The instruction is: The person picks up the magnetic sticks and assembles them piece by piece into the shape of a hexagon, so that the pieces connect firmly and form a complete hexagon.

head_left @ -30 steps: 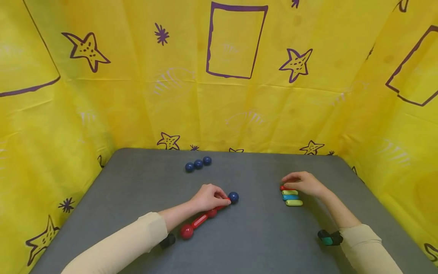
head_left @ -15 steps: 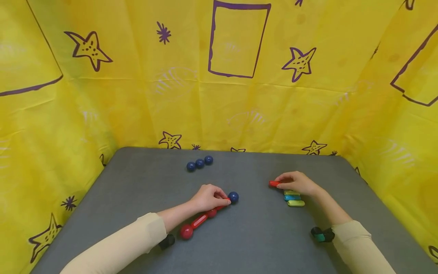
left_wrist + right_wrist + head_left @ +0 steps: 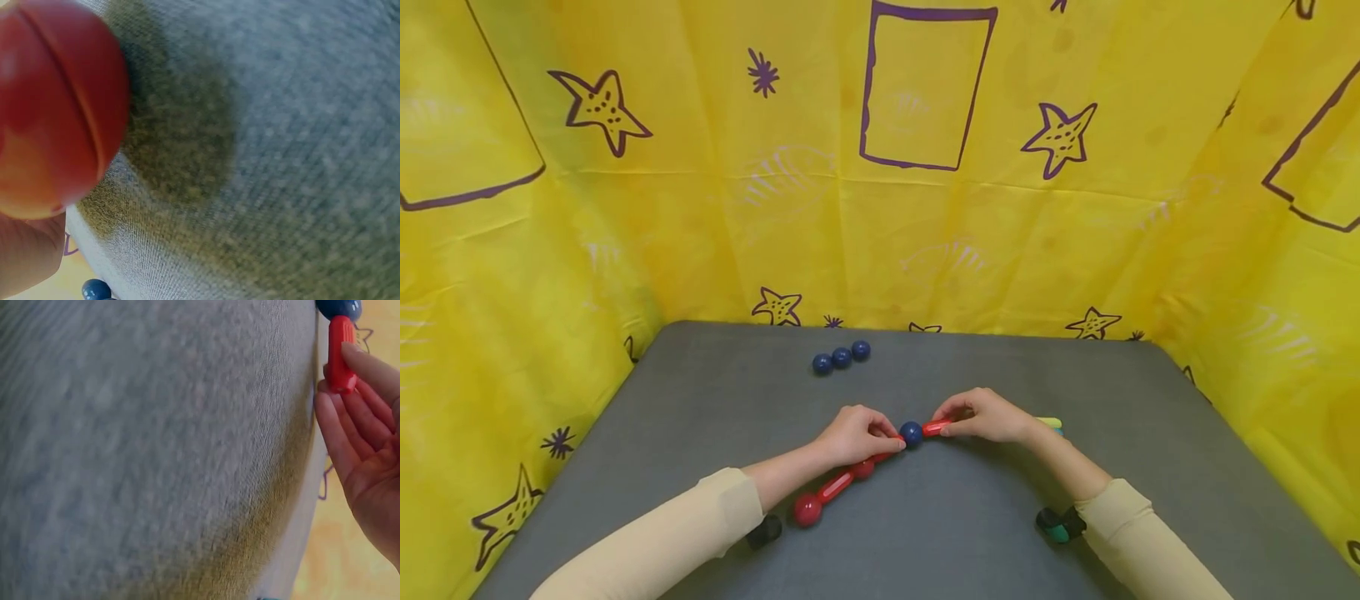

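A chain of red balls and red rods lies slanting across the grey table, with a large red ball (image 3: 808, 510) at its near end and a smaller red ball (image 3: 862, 468) further along. My left hand (image 3: 855, 435) pinches the chain's far red rod (image 3: 886, 456), right beside a blue ball (image 3: 912, 433). From the other side my right hand (image 3: 987, 416) pinches a short red rod (image 3: 341, 356) between thumb and fingers, its end at the blue ball. In the left wrist view the big red ball (image 3: 53, 106) covers part of the left hand (image 3: 28, 253).
Three blue balls (image 3: 842, 357) sit in a row toward the back of the table (image 3: 737, 392). Behind the right forearm, a yellow-green rod (image 3: 1049, 422) and a bit of a blue one show. A yellow patterned cloth (image 3: 790, 225) surrounds the table.
My right hand has lifted the red rod off the row of coloured rods and carried it left to the blue ball. The left hand has stayed in place, holding the chain.
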`<state>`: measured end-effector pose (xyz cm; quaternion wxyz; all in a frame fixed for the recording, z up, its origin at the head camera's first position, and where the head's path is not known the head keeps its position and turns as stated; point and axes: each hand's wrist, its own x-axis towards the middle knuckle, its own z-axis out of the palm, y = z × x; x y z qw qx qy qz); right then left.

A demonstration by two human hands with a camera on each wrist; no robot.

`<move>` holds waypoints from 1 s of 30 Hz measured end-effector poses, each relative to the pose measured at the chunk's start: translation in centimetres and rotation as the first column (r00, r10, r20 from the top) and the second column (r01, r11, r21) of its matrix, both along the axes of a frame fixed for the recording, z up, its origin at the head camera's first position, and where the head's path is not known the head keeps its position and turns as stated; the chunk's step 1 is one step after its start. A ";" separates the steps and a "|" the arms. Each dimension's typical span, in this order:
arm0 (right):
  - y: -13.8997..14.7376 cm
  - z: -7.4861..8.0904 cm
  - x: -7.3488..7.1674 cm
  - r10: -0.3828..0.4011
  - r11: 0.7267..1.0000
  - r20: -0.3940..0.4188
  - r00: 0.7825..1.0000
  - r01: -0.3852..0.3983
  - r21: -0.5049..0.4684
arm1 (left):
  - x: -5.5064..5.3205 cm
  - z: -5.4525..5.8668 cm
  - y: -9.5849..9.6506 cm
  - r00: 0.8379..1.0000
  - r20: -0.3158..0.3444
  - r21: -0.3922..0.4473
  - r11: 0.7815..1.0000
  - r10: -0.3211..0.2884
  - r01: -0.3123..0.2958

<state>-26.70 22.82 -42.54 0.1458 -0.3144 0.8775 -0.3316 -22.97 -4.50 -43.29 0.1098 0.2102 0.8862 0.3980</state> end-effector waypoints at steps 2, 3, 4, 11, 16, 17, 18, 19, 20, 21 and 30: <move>-0.2 0.0 0.0 0.006 1.000 -0.006 1.000 -0.006 -0.001 | 0.0 0.0 0.0 1.000 -0.007 0.002 1.000 -0.006 0.006; -0.3 0.0 0.0 0.006 1.000 -0.007 1.000 -0.006 0.001 | 0.0 0.0 0.0 1.000 -0.011 0.004 1.000 -0.010 0.010; -0.3 0.0 0.0 0.001 1.000 -0.004 1.000 -0.001 0.004 | -0.1 0.1 -0.1 1.000 -0.016 0.003 1.000 -0.013 0.013; -0.9 0.0 0.1 0.034 0.999 0.008 0.999 -0.034 -0.033 | -0.6 1.2 0.1 0.999 -0.033 -0.052 0.998 -0.035 0.033; -1.8 0.0 0.0 0.084 0.995 0.021 0.996 -0.082 -0.061 | -1.2 1.5 0.5 0.996 -0.036 -0.070 0.994 -0.083 0.080; -2.0 0.0 0.0 0.096 0.993 0.019 0.995 -0.094 -0.065 | -1.3 1.5 0.6 0.995 -0.035 -0.067 0.994 -0.093 0.091; -2.2 0.0 0.0 0.106 0.992 0.021 0.994 -0.104 -0.070 | -1.3 1.4 0.6 0.994 -0.035 -0.063 0.993 -0.101 0.099; -2.4 0.1 -0.1 0.113 0.991 0.020 0.993 -0.112 -0.072 | -1.3 1.3 0.6 0.994 -0.036 -0.061 0.993 -0.107 0.105; -2.7 0.1 -0.1 0.122 0.990 0.019 0.992 -0.120 -0.075 | -1.3 1.2 0.6 0.993 -0.038 -0.058 0.992 -0.110 0.108; -2.8 0.1 -0.2 0.129 0.989 0.020 0.991 -0.127 -0.076 | -1.3 1.1 0.6 0.993 -0.039 -0.056 0.993 -0.109 0.106; -4.8 -0.3 -3.3 0.016 0.987 0.130 0.991 0.005 -0.160 | -0.4 0.9 0.1 0.999 -0.044 -0.022 1.000 -0.021 0.020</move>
